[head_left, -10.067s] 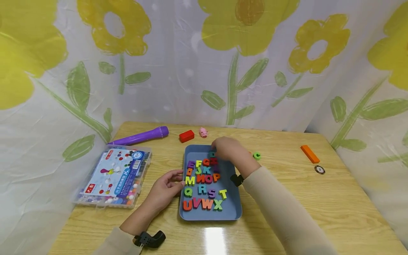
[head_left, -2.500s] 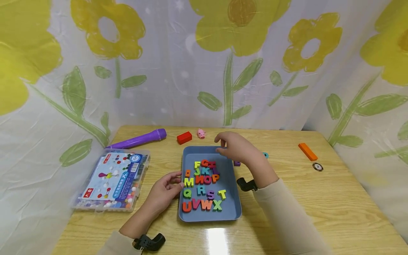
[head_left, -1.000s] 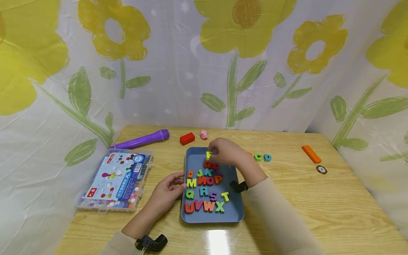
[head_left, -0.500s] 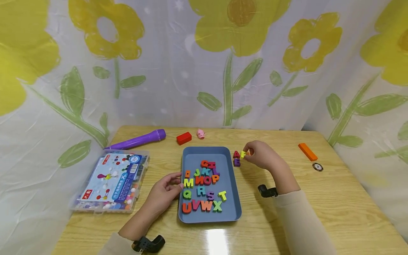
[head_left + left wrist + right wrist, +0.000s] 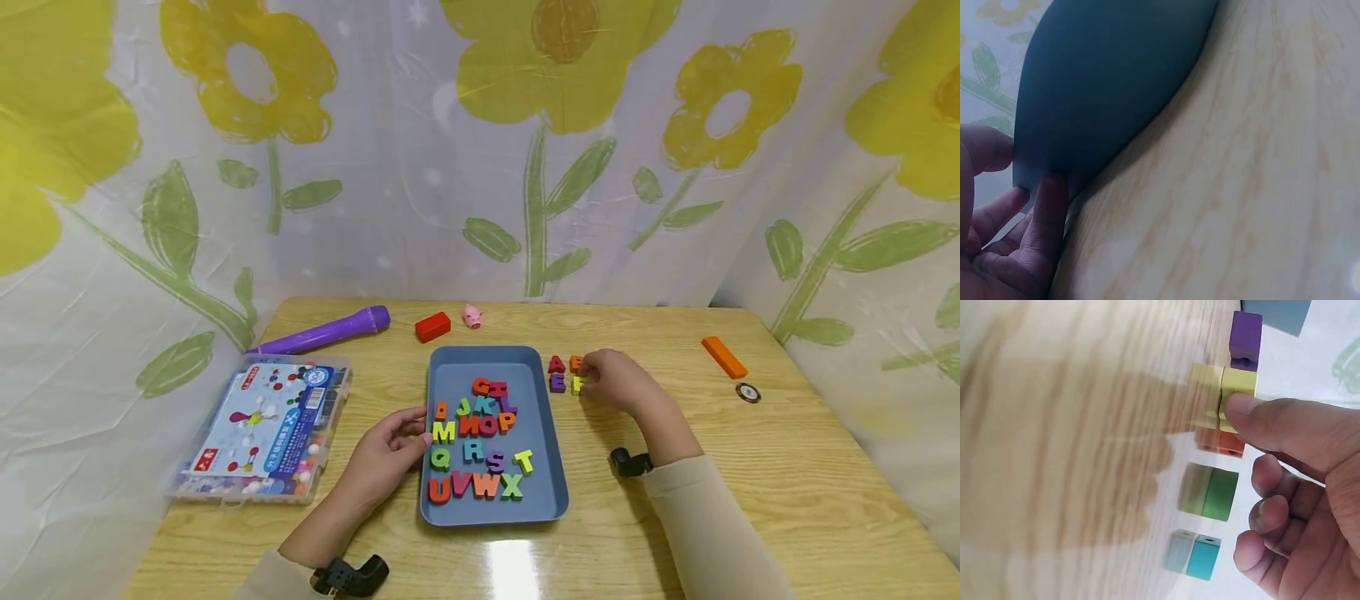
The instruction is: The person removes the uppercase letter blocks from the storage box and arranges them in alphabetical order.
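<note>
A blue-grey tray (image 5: pixel 555 492) holds several coloured letter blocks in rough rows. My left hand (image 5: pixel 386 454) grips its left wall; in the left wrist view the thumb is at the rim and other fingers lie against the tray's outside (image 5: pixel 1104 81). To the right of the tray, my right hand (image 5: pixel 622 383) pinches the yellow letter F (image 5: pixel 577 385), which stands on the table below the orange B (image 5: pixel 576 363) and beside the purple E (image 5: pixel 557 383). A red A (image 5: pixel 556 364) is above the E. Beyond the fingers, the right wrist view shows green (image 5: pixel 1220 495) and teal (image 5: pixel 1204 557) letters.
A plastic case of molecule-model parts (image 5: pixel 258 429) lies left, with a purple toy microphone (image 5: pixel 322 331) behind it. A red block (image 5: pixel 432 327) and pink pig (image 5: pixel 472 316) are behind the tray. An orange block (image 5: pixel 723 357) and round disc (image 5: pixel 747 392) lie at right.
The right hand has lifted the yellow F out of the tray, carried it right and lowered it beside the E. Earlier, the D and E left the tray too. The left hand has kept its place.
</note>
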`<control>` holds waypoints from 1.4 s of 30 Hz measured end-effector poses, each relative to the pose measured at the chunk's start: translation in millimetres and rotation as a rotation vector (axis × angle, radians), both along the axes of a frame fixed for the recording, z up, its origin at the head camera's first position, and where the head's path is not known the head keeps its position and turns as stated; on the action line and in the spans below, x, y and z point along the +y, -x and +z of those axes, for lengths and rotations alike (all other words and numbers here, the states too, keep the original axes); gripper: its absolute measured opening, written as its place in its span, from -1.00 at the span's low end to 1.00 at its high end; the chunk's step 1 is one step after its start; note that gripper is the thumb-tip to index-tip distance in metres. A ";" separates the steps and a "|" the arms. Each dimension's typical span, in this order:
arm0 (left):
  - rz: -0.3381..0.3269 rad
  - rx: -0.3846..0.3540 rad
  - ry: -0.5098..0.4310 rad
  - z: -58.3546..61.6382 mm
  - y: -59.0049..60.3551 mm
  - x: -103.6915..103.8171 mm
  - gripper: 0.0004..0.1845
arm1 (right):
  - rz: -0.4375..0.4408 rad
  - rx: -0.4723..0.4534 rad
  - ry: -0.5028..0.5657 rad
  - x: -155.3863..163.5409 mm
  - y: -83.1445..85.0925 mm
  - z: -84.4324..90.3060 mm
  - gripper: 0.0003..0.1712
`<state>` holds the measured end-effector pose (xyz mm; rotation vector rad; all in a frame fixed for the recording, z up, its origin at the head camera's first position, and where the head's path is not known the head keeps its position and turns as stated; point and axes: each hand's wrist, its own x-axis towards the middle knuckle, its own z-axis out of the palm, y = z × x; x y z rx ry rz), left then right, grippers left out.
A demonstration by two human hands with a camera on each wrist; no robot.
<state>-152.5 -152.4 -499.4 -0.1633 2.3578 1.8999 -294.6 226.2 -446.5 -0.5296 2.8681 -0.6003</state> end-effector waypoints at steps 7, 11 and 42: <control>0.002 0.000 0.004 -0.4 -0.5 1.0 -0.48 | -0.012 -0.006 0.008 -1.7 -1.8 3.4 -0.78; -0.002 -0.004 -0.005 -0.1 -0.3 1.0 -0.48 | -0.001 0.012 -0.005 -3.5 -4.8 12.4 -0.74; -0.007 0.020 -0.045 -0.2 -2.4 0.5 -0.48 | 0.215 -0.107 -0.191 -169.3 1.8 38.9 -0.69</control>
